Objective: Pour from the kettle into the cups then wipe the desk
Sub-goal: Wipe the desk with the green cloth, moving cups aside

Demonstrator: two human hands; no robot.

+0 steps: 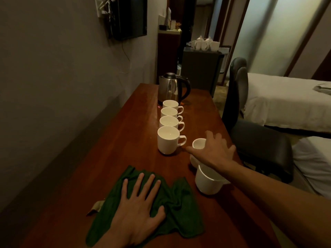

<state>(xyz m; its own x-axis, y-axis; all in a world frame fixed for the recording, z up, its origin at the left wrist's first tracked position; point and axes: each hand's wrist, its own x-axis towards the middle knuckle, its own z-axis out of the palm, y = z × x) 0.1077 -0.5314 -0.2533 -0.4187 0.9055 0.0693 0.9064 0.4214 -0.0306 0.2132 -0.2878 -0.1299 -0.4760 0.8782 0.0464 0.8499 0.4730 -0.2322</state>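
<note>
A steel kettle (172, 88) with a black handle stands at the far end of the reddish wooden desk (136, 154). Several white cups (169, 120) form a row running from the kettle toward me. Two more white cups sit to the right: a far one (198, 144) and a near one (207, 183). My right hand (213, 151) hovers over the far one, fingers spread, partly hiding it; whether it touches the cup I cannot tell. My left hand (139, 206) lies flat, fingers apart, on a crumpled green cloth (180, 212) near the front of the desk.
A grey wall runs along the desk's left side, with a wall-mounted TV (129, 17) above. A black office chair (254, 136) stands right beside the desk's right edge. A bed (286, 101) lies beyond it. More white crockery sits on a dark cabinet (202, 67) behind the desk.
</note>
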